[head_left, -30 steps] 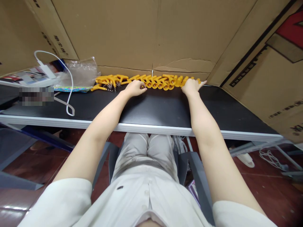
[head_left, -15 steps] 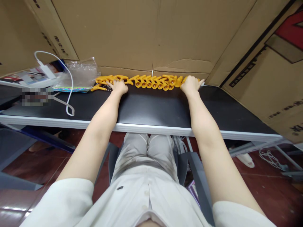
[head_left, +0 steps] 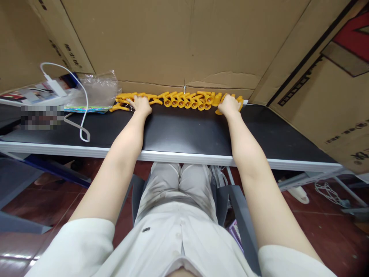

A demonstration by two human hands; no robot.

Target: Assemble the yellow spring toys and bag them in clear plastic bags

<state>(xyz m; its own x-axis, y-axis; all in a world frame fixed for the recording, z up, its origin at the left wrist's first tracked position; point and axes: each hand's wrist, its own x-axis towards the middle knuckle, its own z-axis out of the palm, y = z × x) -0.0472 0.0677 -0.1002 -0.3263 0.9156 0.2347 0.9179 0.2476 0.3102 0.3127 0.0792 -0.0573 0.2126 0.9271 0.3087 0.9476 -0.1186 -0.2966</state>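
Note:
A row of small yellow funnel-ended plastic pieces (head_left: pixel 188 103) lies along the back of the black table. Toward the left of the row, several thin yellow pieces (head_left: pixel 122 105) are heaped with small metal chains (head_left: pixel 132 108). My left hand (head_left: pixel 141 105) rests over this heap, its fingers curled and one sticking out leftward. What its fingertips hold is hidden behind the hand. At the right end of the row, my right hand (head_left: pixel 229 105) is closed on a yellow piece (head_left: pixel 219 112), whose rounded end shows beneath the fingers. More yellow pieces are partly hidden behind that hand.
Tall cardboard (head_left: pixel 184 42) walls in the back and sides of the table (head_left: pixel 187 130). At the left are a clear plastic bag (head_left: pixel 99 88), a white cable (head_left: pixel 85 96) with its plug, and printed papers. The table's pale front edge (head_left: pixel 184 156) runs across my lap.
My right hand has turned and shifted slightly, and a yellow piece now shows below its fingers. My left hand has moved slightly left, uncovering more yellow pieces at its right.

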